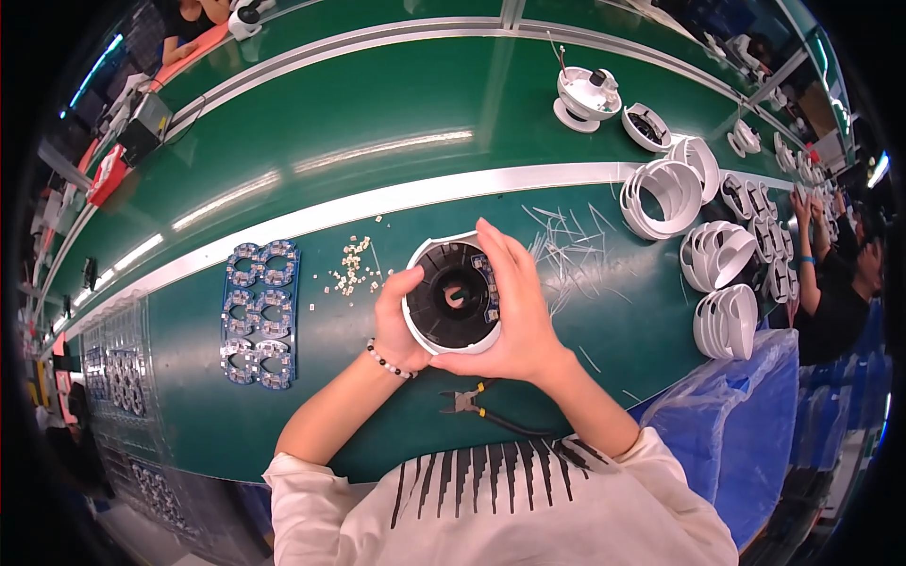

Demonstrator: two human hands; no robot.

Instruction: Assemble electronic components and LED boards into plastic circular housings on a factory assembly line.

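Note:
Both my hands grip a round white camera housing (444,294) with a black ring-shaped insert and a hole in its middle. My left hand (398,321) wraps its left and lower side, the thumb along the rim. My right hand (519,302) closes round the right side, next to a curved blue circuit board (490,288) set at the insert's edge. The fingers under the housing are hidden. Just below my hands lies a pair of cutting pliers (464,401) with dark handles. A panel of blue circuit boards (260,314) rests to the left on the green mat.
Small cream-coloured pieces (351,269) are scattered left of the housing, thin white strips (576,241) to its right. White rings (662,196) and shells (725,321) stand in stacks at the right. Blue plastic sheeting (727,415) hangs at the near right edge. A co-worker (835,302) is beyond.

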